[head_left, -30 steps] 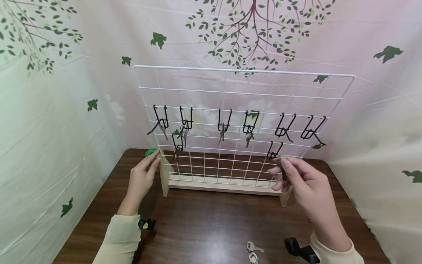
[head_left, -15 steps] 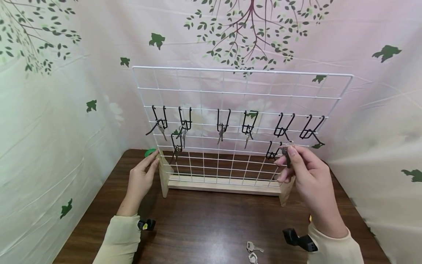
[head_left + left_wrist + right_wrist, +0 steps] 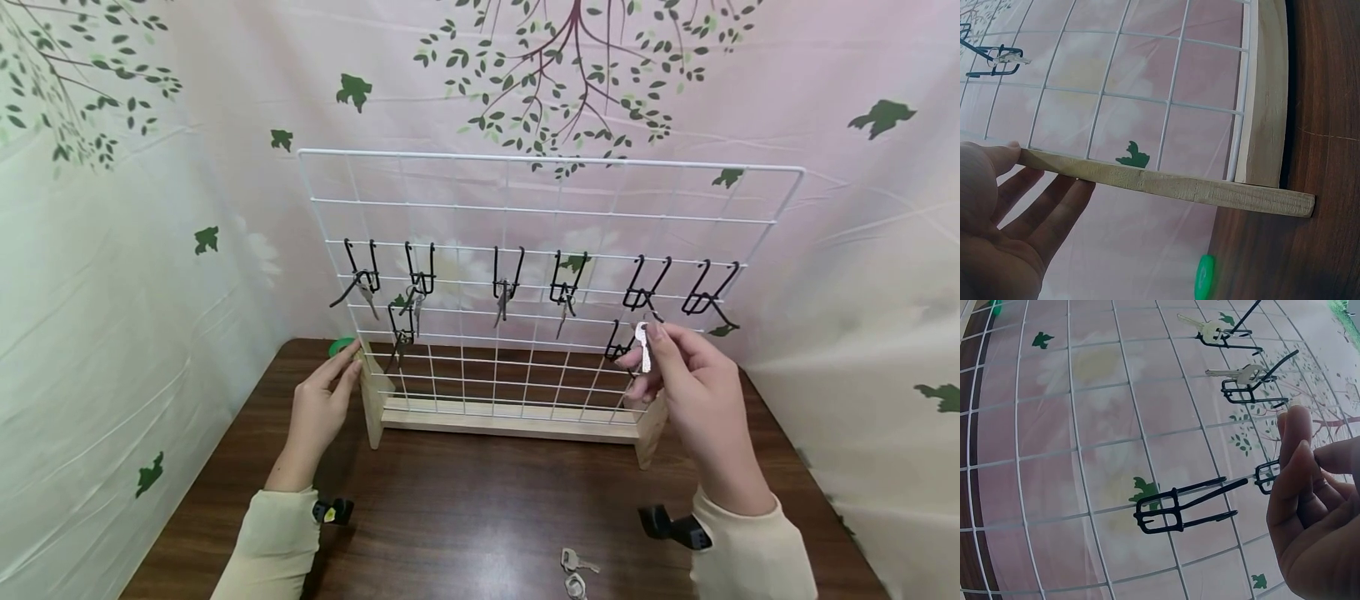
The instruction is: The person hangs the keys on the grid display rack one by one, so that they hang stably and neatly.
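Observation:
My right hand (image 3: 701, 408) pinches a small silver key (image 3: 643, 350) between thumb and fingers, in front of the white wire grid rack (image 3: 555, 159). The key hangs down, its top close below the tip of an upper black hook (image 3: 642, 298) and beside a lower hook (image 3: 617, 352). In the right wrist view, the fingers of the right hand (image 3: 1316, 519) hide most of the key. My left hand (image 3: 318, 417) holds the rack's left wooden side piece (image 3: 1166, 184), thumb on one face and fingers on the other, as the left wrist view shows.
Several other hooks on the grid carry keys, such as a key (image 3: 504, 300) near the middle. The far-right hook (image 3: 701, 302) bears none. Two loose keys (image 3: 576, 586) lie on the brown table (image 3: 450, 517) at the front. A green round object (image 3: 1204, 277) sits behind the stand.
My right hand has risen with the key and then shifted slightly left, toward the upper hook. The key has turned and now catches the light. My left hand stays on the stand.

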`<action>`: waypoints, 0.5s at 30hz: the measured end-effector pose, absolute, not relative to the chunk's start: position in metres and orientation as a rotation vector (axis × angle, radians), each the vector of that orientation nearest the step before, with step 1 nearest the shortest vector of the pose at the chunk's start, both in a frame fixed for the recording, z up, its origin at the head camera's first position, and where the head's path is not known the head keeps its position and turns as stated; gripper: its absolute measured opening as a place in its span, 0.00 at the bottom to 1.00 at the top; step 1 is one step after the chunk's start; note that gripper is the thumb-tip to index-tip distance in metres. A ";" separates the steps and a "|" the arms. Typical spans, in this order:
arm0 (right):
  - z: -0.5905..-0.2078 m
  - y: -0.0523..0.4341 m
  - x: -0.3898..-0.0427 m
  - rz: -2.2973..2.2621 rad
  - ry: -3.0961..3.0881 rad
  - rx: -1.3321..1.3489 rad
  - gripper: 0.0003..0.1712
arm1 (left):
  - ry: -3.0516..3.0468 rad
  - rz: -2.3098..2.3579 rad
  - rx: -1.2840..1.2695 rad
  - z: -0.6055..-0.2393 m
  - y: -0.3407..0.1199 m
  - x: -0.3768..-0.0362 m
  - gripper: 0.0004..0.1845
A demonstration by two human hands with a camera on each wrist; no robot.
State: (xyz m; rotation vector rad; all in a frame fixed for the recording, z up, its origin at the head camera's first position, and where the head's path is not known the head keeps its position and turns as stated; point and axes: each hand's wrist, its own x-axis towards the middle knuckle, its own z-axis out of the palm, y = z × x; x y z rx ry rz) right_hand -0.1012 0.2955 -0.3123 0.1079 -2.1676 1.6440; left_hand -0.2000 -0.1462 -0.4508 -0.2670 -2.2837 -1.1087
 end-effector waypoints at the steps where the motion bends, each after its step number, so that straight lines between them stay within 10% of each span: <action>1: -0.312 0.296 -0.104 1.640 -2.173 0.100 0.18 | -2.284 -1.106 -0.268 -0.451 -0.146 -0.202 0.21; 15: -0.319 0.294 -0.127 1.488 -2.291 0.013 0.19 | -2.288 -1.127 -0.282 -0.452 -0.150 -0.226 0.21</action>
